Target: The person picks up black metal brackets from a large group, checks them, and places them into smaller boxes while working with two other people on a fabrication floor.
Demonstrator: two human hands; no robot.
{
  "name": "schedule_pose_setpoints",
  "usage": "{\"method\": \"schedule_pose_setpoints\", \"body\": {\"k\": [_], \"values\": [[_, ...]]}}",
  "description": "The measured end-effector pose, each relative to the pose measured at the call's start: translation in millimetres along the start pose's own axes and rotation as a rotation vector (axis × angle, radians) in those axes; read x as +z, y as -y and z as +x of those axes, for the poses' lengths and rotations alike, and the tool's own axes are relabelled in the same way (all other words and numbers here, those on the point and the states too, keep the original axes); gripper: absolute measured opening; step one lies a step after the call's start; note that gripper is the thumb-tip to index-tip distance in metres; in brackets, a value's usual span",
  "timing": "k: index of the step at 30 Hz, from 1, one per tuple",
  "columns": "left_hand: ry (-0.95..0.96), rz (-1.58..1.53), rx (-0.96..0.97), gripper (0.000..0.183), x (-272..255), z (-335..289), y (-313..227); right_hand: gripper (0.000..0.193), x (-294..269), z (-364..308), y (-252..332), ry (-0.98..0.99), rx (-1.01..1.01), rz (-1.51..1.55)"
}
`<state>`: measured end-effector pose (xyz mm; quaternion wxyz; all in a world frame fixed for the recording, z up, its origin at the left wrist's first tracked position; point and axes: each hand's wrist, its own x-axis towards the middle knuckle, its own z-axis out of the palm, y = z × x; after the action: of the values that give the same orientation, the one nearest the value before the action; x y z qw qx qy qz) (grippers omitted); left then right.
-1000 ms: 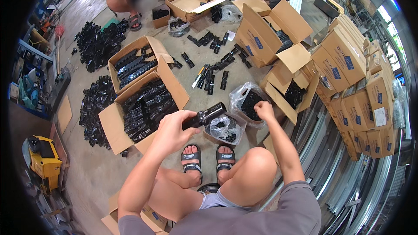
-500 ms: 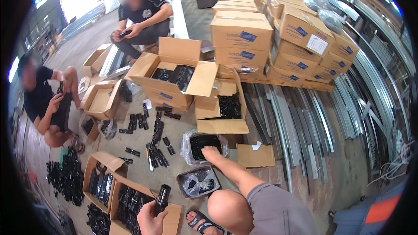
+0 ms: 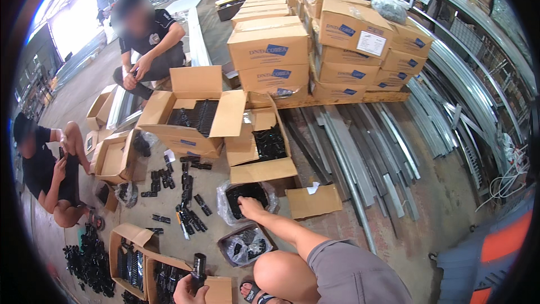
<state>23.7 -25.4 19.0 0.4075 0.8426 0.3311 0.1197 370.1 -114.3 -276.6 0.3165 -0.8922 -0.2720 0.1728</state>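
At the bottom, my left hand (image 3: 190,293) is closed around a glossy black cylindrical part (image 3: 198,266), which stands nearly upright above an open carton (image 3: 221,290) of similar black parts. My right hand (image 3: 250,208) dips into a box lined with clear plastic (image 3: 271,197), full of small black pieces (image 3: 256,192). Its fingers are curled down among the pieces, and their tips are hidden, so what they hold cannot be made out. Just nearer to me sits a smaller box (image 3: 220,241) with black pieces and a plastic bag inside.
Loose black parts (image 3: 187,188) lie on the floor left of the lined box. Beyond are open cartons (image 3: 229,100) and stacked closed cartons (image 3: 269,48). Metal profiles (image 3: 351,152) lie to the right. Two people (image 3: 147,36) crouch at the left, one nearer (image 3: 48,163).
My view has swung, shifting most of the scene leftward. My right hand stays in the lined box and my left keeps the black part. The farther person's hands have come closer together.
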Motion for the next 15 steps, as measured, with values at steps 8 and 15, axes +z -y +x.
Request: {"method": "schedule_pose_setpoints", "body": {"k": [8,15], "values": [[-0.073,0.076,-0.101,0.067,-1,2,-23,0.019,-88,-77,109,-0.040,-0.260,0.536],[-0.125,0.246,0.108,0.065,-14,-9,-37,0.016,-200,-139,240,0.161,-1.141,0.175]]}}
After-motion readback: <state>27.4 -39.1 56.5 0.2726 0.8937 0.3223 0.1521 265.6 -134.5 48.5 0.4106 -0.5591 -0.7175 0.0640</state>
